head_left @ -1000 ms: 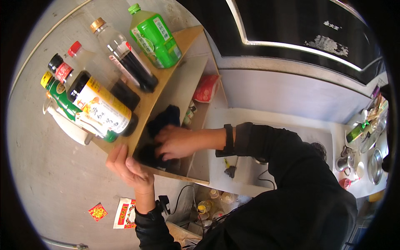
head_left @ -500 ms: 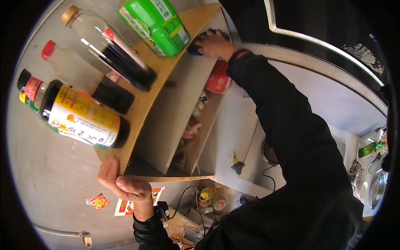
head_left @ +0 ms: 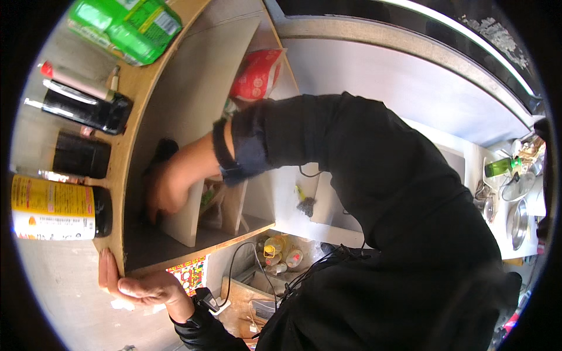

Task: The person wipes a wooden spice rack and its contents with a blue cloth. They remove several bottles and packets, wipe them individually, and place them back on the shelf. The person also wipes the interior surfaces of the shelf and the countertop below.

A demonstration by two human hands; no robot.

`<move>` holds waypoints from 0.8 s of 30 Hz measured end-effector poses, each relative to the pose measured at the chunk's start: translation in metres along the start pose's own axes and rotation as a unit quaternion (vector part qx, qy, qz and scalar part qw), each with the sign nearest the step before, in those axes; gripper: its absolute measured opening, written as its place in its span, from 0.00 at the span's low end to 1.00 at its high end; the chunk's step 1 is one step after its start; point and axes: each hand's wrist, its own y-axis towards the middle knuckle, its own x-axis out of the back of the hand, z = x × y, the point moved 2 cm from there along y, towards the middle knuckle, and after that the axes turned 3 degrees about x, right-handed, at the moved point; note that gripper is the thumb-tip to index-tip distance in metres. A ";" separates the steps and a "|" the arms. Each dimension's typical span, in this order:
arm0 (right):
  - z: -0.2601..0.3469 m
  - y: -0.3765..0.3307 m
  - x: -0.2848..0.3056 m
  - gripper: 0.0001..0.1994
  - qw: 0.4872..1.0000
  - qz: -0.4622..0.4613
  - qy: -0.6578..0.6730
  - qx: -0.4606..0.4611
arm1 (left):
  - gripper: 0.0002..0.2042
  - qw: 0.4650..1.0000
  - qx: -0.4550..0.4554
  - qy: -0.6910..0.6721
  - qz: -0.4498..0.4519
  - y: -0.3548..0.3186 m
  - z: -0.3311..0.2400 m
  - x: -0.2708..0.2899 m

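My right hand (head_left: 168,188) reaches deep into a compartment of a wooden shelf unit (head_left: 130,111) and is blurred. It grips a dark cloth (head_left: 163,150) that presses against the inner wall under the top board. My left hand (head_left: 136,286) clasps the near corner of that top board, fingers flat on the wood. A black sleeve and a dark wristband cover my right forearm.
On the top board stand a green bottle (head_left: 126,26), a slim dark sauce bottle (head_left: 82,108), a dark jar (head_left: 79,155) and a yellow-labelled dark bottle (head_left: 52,207). A red bag (head_left: 257,73) sits in a farther compartment. Small bottles (head_left: 278,253) and cables lie below; metal kitchenware (head_left: 518,213) is at the right.
My right hand has come down from the far end of the shelf top, near the green bottle, into the near compartment with the cloth. My left hand keeps its hold on the corner.
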 end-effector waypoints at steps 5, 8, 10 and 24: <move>-0.091 -0.060 0.023 0.13 0.999 -0.004 -0.019 0.045 | 0.34 1.000 0.018 0.017 0.016 -0.003 0.001 0.004; -0.168 -0.122 0.078 0.15 0.998 -0.046 -0.043 0.021 | 0.33 0.999 0.012 0.035 0.016 -0.005 0.002 0.002; -0.196 -0.141 0.102 0.15 0.991 0.003 -0.088 -0.103 | 0.32 0.997 0.007 0.069 0.031 -0.006 -0.002 0.007; -0.215 -0.203 0.181 0.14 0.836 0.112 -0.239 -0.482 | 0.28 0.996 -0.041 0.054 0.053 -0.006 0.002 0.011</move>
